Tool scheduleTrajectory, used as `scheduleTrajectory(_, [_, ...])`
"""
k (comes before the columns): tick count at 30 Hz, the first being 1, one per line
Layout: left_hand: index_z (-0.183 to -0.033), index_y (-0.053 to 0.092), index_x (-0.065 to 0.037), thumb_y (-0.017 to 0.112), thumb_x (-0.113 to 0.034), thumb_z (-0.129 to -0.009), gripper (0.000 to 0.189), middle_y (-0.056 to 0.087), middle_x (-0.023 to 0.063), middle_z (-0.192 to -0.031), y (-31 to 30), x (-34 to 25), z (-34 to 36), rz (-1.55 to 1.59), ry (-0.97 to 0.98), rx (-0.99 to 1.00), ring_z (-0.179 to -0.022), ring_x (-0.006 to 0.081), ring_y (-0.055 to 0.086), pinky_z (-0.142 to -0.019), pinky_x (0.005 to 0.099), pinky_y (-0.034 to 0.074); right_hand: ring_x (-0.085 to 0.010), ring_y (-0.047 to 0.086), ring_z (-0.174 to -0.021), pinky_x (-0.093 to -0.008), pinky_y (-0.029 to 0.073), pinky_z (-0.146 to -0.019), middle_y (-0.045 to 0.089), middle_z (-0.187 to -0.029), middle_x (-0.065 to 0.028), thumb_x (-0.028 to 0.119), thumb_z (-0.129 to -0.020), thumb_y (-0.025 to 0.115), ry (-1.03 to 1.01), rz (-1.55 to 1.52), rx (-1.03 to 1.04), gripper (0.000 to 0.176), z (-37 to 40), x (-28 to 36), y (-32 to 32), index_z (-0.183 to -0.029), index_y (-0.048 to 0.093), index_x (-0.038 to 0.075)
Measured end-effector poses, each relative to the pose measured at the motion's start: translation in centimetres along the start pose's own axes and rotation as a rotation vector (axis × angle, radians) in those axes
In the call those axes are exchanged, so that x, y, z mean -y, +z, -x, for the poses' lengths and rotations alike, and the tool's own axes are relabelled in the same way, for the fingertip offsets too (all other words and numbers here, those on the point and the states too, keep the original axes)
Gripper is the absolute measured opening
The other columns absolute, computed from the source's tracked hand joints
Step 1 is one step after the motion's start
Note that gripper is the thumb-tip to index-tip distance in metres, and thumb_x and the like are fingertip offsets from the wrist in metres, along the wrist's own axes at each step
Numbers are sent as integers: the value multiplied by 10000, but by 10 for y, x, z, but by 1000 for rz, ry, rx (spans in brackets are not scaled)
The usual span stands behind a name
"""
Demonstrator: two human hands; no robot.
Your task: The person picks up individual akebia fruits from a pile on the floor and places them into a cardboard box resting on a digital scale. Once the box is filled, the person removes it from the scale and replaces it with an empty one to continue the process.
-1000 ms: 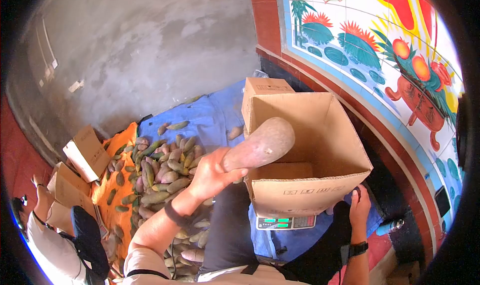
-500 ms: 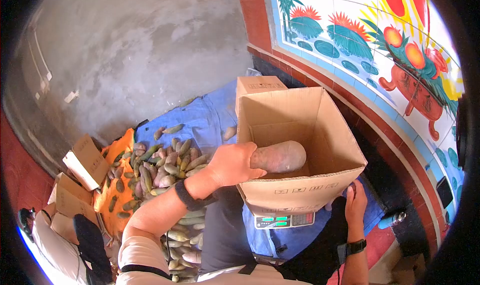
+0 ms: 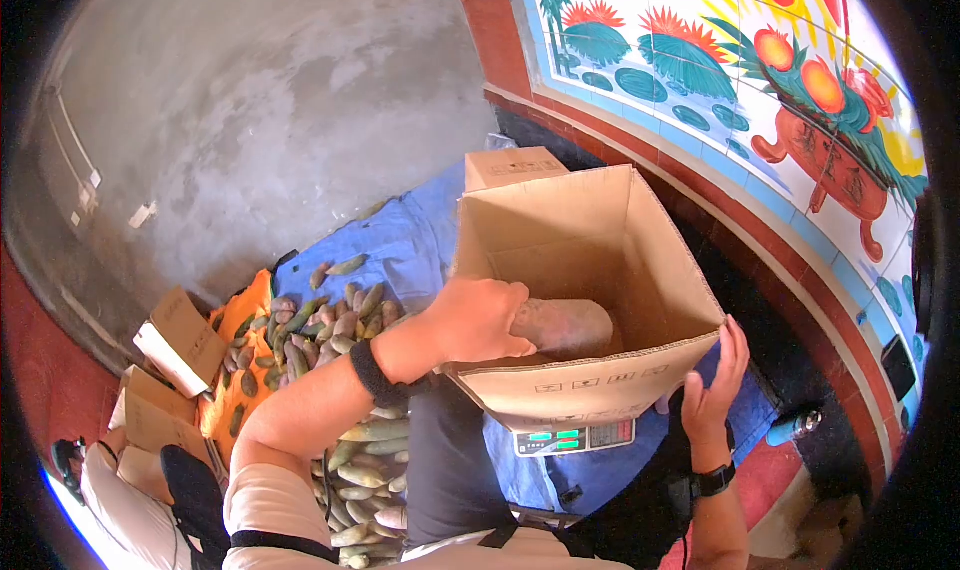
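A thick, pinkish-brown, elongated vegetable (image 3: 568, 327) lies lengthwise inside the tall cardboard box (image 3: 570, 390), near its front wall. My left hand (image 3: 475, 320) reaches over the box's left side and grips the vegetable's left end. The open-topped box stands on a digital scale (image 3: 575, 438) with lit green displays. Against the box's right front corner is my right hand (image 3: 713, 385), fingers stretched upward along the cardboard and holding nothing. The box floor is mostly hidden.
A pile of green and pinkish vegetables (image 3: 365, 440) lies left of my legs. Beneath is a blue sheet (image 3: 400, 235), with orange cloth (image 3: 228, 400) beside it. Other boxes (image 3: 180, 338) stand left. A blue bottle (image 3: 793, 428) lies right; another person sits at lower left.
The vegetable and my left hand have moved slightly lower into the box. My right hand has risen from the box's lower right side to its upper corner. The view has shifted slightly.
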State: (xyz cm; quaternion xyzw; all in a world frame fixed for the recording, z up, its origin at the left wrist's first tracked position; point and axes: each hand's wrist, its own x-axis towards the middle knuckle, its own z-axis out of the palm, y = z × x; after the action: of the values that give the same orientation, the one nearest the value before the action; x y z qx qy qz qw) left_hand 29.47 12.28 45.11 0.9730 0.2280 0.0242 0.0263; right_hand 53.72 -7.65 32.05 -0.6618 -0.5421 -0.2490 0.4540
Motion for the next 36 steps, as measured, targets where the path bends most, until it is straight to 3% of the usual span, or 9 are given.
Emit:
scheduleTrajectory(1, [-840,561,-29,676,-416,-660,442,608,180,-767,-1,-2,-4,-7,13,54,-762,373,588,-667,437,468,-397,370,-1174,-467,272,-996,373,-1287,-242,426,-874,442,27,-37,13,593,1,2,2,-1253,359,-22])
scheduleTrajectory(5, [-840,560,-28,676,-414,-657,443,610,181,-777,-1,-4,-19,-48,83,141,-772,370,590,-673,442,465,-395,373,-1173,-461,276,-993,375,-1287,-241,409,-860,481,18,-37,-46,553,-4,-3,6,-1207,381,-9])
scheduleTrajectory(10, [-840,556,-14,678,-395,-654,440,605,187,-768,-13,-9,-38,-100,92,306,-766,378,583,-650,450,456,-376,411,-1140,-445,303,-976,396,-1257,-248,274,-815,578,66,-287,-97,487,-6,-9,18,-1179,388,11])
scheduleTrajectory(11, [-840,556,-14,678,-395,-654,440,605,187,-768,-12,-6,-42,-103,93,309,-766,378,583,-650,450,456,-363,433,-1116,-429,320,-963,425,-1221,-233,208,-803,578,162,-359,-64,451,0,-10,22,-1170,399,17])
scheduleTrajectory(15, [-832,558,-11,683,-393,-650,441,602,193,-761,-12,-2,-57,-133,107,308,-750,385,580,-635,455,452,-354,440,-1106,-414,322,-962,449,-1191,-219,176,-788,579,334,-469,-65,416,-11,-1,22,-1143,429,19])
scheduleTrajectory(20, [-807,561,-11,689,-402,-643,444,602,192,-751,-16,0,-74,-155,104,290,-737,386,581,-627,460,450,-344,445,-1088,-417,324,-949,464,-1179,-211,202,-787,564,168,-359,-59,314,-29,3,17,-1037,505,21])
scheduleTrajectory(24, [-786,563,-19,694,-410,-629,442,601,182,-728,-11,7,-86,-181,159,271,-714,382,581,-611,457,448,-334,454,-1046,-413,331,-909,467,-1174,-210,285,-821,534,214,-398,-117,261,-20,2,27,-909,511,40])
scheduleTrajectory(34, [-791,591,-25,695,-418,-606,447,608,178,-734,-3,-12,-131,-253,231,363,-716,377,590,-620,447,460,-329,462,-1008,-418,339,-887,485,-1155,-208,327,-836,508,193,-382,-165,288,-15,-2,30,-865,497,41])
scheduleTrajectory(36, [-813,600,-27,694,-419,-608,452,615,177,-752,9,-15,-141,-267,238,376,-730,372,595,-632,441,467,-320,450,-1088,-400,325,-929,463,-1195,-224,268,-823,492,215,-404,-128,234,-13,-2,28,-852,482,36])
